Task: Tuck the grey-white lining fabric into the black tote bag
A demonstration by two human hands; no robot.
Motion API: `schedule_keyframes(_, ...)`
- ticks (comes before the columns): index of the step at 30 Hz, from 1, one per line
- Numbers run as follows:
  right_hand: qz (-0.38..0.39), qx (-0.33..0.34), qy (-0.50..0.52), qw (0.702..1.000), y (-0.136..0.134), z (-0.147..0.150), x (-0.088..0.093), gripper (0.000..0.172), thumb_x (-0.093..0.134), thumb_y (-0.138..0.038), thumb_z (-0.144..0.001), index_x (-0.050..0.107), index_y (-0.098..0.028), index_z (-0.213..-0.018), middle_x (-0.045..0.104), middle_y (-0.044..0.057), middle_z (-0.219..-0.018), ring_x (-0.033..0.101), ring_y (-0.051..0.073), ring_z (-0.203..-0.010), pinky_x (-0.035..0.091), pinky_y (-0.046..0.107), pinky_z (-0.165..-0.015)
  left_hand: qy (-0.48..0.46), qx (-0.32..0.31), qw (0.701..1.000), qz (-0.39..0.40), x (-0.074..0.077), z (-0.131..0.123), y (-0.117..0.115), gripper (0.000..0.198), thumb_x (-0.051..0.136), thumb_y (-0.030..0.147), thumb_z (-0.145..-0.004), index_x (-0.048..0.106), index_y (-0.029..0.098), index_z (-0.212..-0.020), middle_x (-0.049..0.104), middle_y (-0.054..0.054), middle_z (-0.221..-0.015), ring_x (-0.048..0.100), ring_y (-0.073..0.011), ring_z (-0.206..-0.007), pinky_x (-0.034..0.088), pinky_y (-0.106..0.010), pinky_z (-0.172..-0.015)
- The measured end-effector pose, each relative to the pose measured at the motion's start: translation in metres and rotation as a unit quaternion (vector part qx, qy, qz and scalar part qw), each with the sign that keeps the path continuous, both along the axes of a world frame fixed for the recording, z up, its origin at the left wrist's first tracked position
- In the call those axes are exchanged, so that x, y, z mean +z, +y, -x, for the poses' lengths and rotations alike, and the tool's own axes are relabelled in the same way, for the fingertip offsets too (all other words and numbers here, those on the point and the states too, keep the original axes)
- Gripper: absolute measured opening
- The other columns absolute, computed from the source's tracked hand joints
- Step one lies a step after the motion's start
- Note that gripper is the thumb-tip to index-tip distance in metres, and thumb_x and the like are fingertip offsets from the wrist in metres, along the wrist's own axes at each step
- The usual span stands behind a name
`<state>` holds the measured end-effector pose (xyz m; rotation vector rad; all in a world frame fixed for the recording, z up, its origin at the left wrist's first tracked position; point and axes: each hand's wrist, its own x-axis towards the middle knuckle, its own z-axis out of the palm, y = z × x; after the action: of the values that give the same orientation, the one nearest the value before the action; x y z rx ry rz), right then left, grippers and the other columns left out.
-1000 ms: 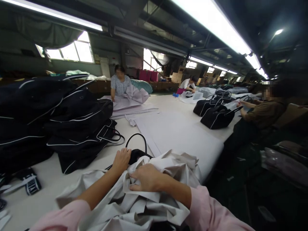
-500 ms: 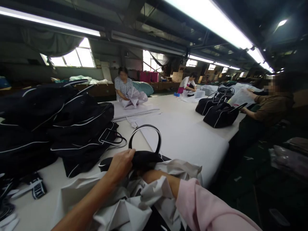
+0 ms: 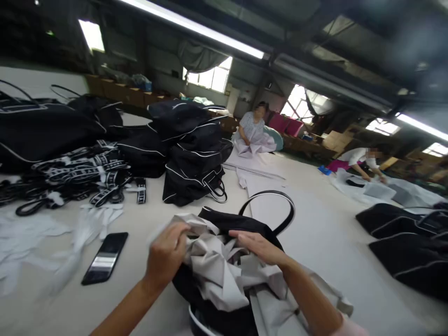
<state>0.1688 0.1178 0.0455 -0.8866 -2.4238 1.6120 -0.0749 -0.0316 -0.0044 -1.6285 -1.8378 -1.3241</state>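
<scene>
A black bag [image 3: 241,218] with white piping lies unzipped on the table in front of me, one looped handle [image 3: 290,205] standing up at its far side. Crumpled greyish-white paper [image 3: 219,275] fills its mouth and spills over toward the lower right. On the left of the opening, my left hand [image 3: 167,254] is closed with curled fingers on an edge of the paper. My right hand [image 3: 261,247] rests with fingers stretched out along the bag's far rim, touching paper and black fabric. Its thumb is partly hidden.
A phone [image 3: 105,257] lies at the left beside white scraps [image 3: 31,238]. Behind are black-and-white lettered straps [image 3: 84,170] and stacked black bags [image 3: 196,158]. White sheets [image 3: 308,224] cover the table's middle. More bags [image 3: 413,247] stand right; two people work across the table.
My view has swung left, bringing the phone and straps in. My right hand has come up out of the paper. My left hand has moved from the black rim to the paper.
</scene>
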Motion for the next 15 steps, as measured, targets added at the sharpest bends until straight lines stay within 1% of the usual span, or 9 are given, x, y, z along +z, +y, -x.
schedule_keyframes(2, -0.045, 0.037, -0.076, 0.995, -0.004, 0.015, 0.001, 0.079, 0.064, -0.060, -0.082, 0.046, -0.018, -0.147, 0.046, 0.016, -0.149, 0.044, 0.034, -0.136, 0.034, 0.052, -0.114, -0.053, 0.046, 0.997, -0.021, -0.014, 0.002, -0.036, 0.017, 0.047, 0.007, -0.092, 0.057, 0.019, -0.085, 0.062, 0.000, -0.081, 0.061, -0.0124, -0.079, 0.046, -0.024, -0.080)
schedule_keyframes(4, -0.162, 0.067, -0.152, 0.973, -0.016, 0.035, -0.005, 0.100, 0.076, -0.053, -0.070, 0.032, -0.018, -0.154, 0.032, 0.019, -0.157, 0.030, 0.040, -0.143, 0.025, 0.055, -0.117, -0.129, 0.065, 0.989, 0.038, -0.034, -0.010, -0.058, 0.010, 0.049, 0.018, -0.092, 0.053, 0.021, -0.083, 0.057, 0.001, -0.078, 0.057, -0.0135, -0.071, 0.046, -0.027, -0.073)
schedule_keyframes(5, -0.229, 0.079, -0.172, 0.955, -0.024, 0.046, -0.010, 0.105, 0.078, -0.048, -0.068, 0.027, -0.018, -0.155, 0.030, 0.021, -0.157, 0.028, 0.042, -0.143, 0.024, 0.057, -0.117, -0.187, 0.077, 0.976, 0.078, -0.047, -0.019, -0.063, 0.009, 0.052, 0.028, -0.091, 0.053, 0.021, -0.086, 0.056, 0.001, -0.079, 0.056, -0.0148, -0.069, 0.047, -0.028, -0.070)
schedule_keyframes(7, -0.329, 0.104, -0.174, 0.922, -0.037, 0.068, -0.024, 0.107, 0.075, -0.042, -0.069, 0.019, -0.018, -0.157, 0.035, 0.025, -0.152, 0.033, 0.042, -0.139, 0.027, 0.059, -0.113, -0.329, 0.116, 0.925, 0.151, -0.073, -0.034, -0.063, 0.028, 0.057, 0.049, -0.085, 0.049, 0.022, -0.090, 0.054, 0.001, -0.077, 0.055, -0.0175, -0.063, 0.047, -0.032, -0.062)
schedule_keyframes(8, -0.355, 0.115, -0.167, 0.913, -0.042, 0.078, -0.032, 0.108, 0.075, -0.041, -0.069, 0.016, -0.020, -0.158, 0.037, 0.026, -0.149, 0.038, 0.042, -0.136, 0.030, 0.059, -0.111, -0.390, 0.137, 0.893, 0.177, -0.084, -0.038, -0.059, 0.037, 0.058, 0.057, -0.082, 0.047, 0.022, -0.090, 0.052, 0.002, -0.075, 0.054, -0.0186, -0.061, 0.047, -0.033, -0.059)
schedule_keyframes(10, -0.346, 0.135, -0.166, 0.914, -0.043, 0.095, -0.048, 0.112, 0.076, -0.042, -0.066, 0.014, -0.024, -0.158, 0.042, 0.025, -0.144, 0.048, 0.042, -0.126, 0.038, 0.059, -0.103, -0.445, 0.165, 0.857, 0.203, -0.098, -0.040, -0.051, 0.044, 0.061, 0.062, -0.078, 0.043, 0.023, -0.090, 0.050, 0.003, -0.072, 0.055, -0.0208, -0.061, 0.046, -0.034, -0.058)
schedule_keyframes(11, -0.324, 0.128, -0.162, 0.923, -0.040, 0.101, -0.055, 0.108, 0.075, -0.041, -0.067, 0.018, -0.025, -0.157, 0.047, 0.024, -0.140, 0.054, 0.041, -0.121, 0.042, 0.057, -0.099, -0.431, 0.171, 0.861, 0.208, -0.099, -0.037, -0.048, 0.042, 0.062, 0.058, -0.079, 0.042, 0.024, -0.089, 0.050, 0.003, -0.073, 0.055, -0.0217, -0.064, 0.046, -0.034, -0.061)
schedule_keyframes(12, -0.300, 0.112, -0.148, 0.936, -0.033, 0.105, -0.062, 0.100, 0.073, -0.037, -0.068, 0.026, -0.025, -0.155, 0.053, 0.021, -0.135, 0.058, 0.038, -0.115, 0.045, 0.053, -0.097, -0.391, 0.174, 0.879, 0.211, -0.097, -0.033, -0.045, 0.036, 0.064, 0.051, -0.080, 0.043, 0.023, -0.089, 0.050, 0.002, -0.076, 0.056, -0.0225, -0.069, 0.046, -0.035, -0.064)
schedule_keyframes(15, -0.213, 0.048, -0.040, 0.975, -0.002, 0.109, -0.079, 0.057, 0.061, -0.022, -0.074, 0.061, -0.021, -0.131, 0.069, 0.010, -0.115, 0.065, 0.027, -0.105, 0.048, 0.038, -0.094, -0.174, 0.149, 0.947, 0.226, -0.073, -0.020, -0.037, 0.013, 0.061, 0.025, -0.086, 0.050, 0.021, -0.081, 0.053, -0.005, -0.086, 0.054, -0.0263, -0.086, 0.045, -0.040, -0.077)
